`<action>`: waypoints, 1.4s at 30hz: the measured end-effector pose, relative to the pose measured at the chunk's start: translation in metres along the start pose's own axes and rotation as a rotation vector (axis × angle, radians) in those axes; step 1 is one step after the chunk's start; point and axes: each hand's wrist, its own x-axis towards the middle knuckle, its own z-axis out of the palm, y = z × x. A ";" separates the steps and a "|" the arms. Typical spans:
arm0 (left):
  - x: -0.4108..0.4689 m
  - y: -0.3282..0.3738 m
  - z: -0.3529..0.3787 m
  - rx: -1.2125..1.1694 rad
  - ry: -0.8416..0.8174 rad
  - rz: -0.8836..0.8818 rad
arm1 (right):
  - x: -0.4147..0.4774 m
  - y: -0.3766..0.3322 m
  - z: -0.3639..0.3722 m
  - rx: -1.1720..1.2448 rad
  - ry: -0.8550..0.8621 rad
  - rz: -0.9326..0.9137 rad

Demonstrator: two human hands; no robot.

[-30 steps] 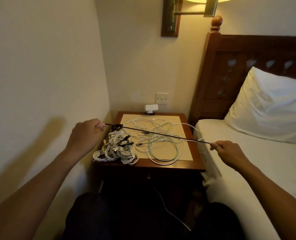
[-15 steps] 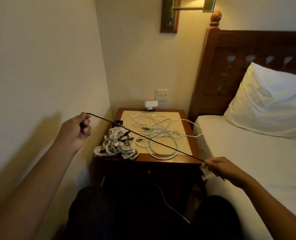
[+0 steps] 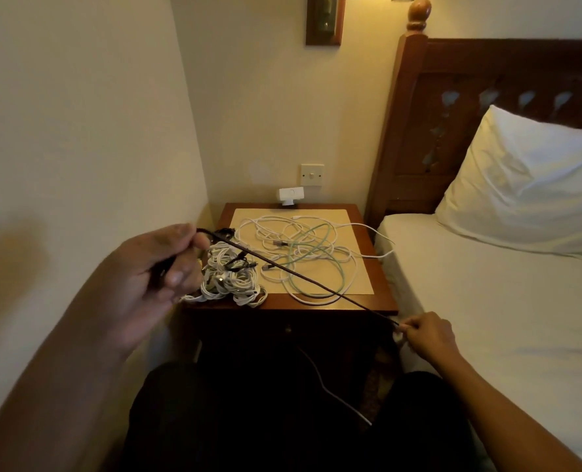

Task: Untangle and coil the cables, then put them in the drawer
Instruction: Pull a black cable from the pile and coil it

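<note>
Head cam: the left hand (image 3: 156, 270) has its fingers curled round one end of a thin black cable (image 3: 303, 277). The right hand (image 3: 425, 335) pinches it further along, just off the near right corner of the nightstand (image 3: 383, 301), so it runs taut over the top. It looks light and floppy, so I'd hold near the plug and wind loops onto the left hand. A white coiled bundle (image 3: 228, 284) sits near-left, with loose white and green cables (image 3: 310, 253) tangled mid-top. The drawer (image 3: 287, 330) below is too dark to read.
</note>
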 end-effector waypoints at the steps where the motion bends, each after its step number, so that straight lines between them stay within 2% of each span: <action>1: -0.004 -0.003 0.003 -0.015 -0.006 0.007 | 0.002 -0.001 0.002 0.001 -0.002 0.022; 4: -0.007 -0.026 0.004 0.039 -0.006 -0.010 | -0.006 -0.016 0.001 -0.142 -0.183 -0.008; 6: -0.010 -0.046 0.006 0.137 -0.088 -0.087 | -0.015 -0.030 -0.006 -0.253 -0.372 -0.069; 8: -0.014 -0.068 0.014 0.183 -0.181 -0.183 | -0.031 -0.049 -0.019 -0.223 -0.470 -0.118; 10: -0.015 -0.086 0.025 0.190 -0.237 -0.252 | -0.054 -0.073 -0.031 0.074 -0.503 -0.250; 12: -0.014 -0.098 0.036 0.184 -0.285 -0.315 | -0.087 -0.101 -0.040 0.351 -0.529 -0.457; 15: -0.013 -0.105 0.048 0.135 -0.275 -0.342 | -0.128 -0.132 -0.032 0.469 -0.559 -0.690; 16: -0.013 -0.105 0.049 0.099 -0.243 -0.333 | -0.136 -0.136 -0.025 0.549 -0.598 -0.697; 19: -0.011 -0.106 0.041 0.029 -0.088 -0.323 | -0.153 -0.142 -0.014 0.940 -0.743 -0.490; 22: -0.010 -0.107 0.023 -0.143 0.003 -0.422 | -0.151 -0.140 -0.008 1.006 -0.665 -0.431; 25: -0.017 -0.103 0.022 -0.485 -0.037 -0.545 | -0.139 -0.141 -0.001 0.710 -0.401 -0.509; 27: -0.019 -0.092 0.033 -0.564 -0.068 -0.489 | -0.139 -0.142 0.005 0.549 -0.344 -0.557; 31: 0.008 -0.081 0.032 -0.431 -0.007 -0.207 | -0.163 -0.151 0.008 0.447 -0.470 -0.580; 33: 0.024 -0.088 0.025 -0.214 0.022 -0.106 | -0.176 -0.156 0.000 0.363 -0.495 -0.640; 36: 0.027 -0.107 0.024 0.189 0.004 -0.045 | -0.188 -0.172 -0.028 0.264 -0.413 -0.774; 38: 0.023 -0.117 0.023 0.371 -0.097 -0.048 | -0.183 -0.184 -0.049 0.217 -0.282 -0.834; 40: 0.016 -0.122 0.023 0.377 -0.233 -0.083 | -0.164 -0.194 -0.070 0.186 -0.175 -0.817; 42: 0.009 -0.120 0.025 0.186 -0.330 -0.162 | -0.140 -0.201 -0.087 0.243 -0.116 -0.790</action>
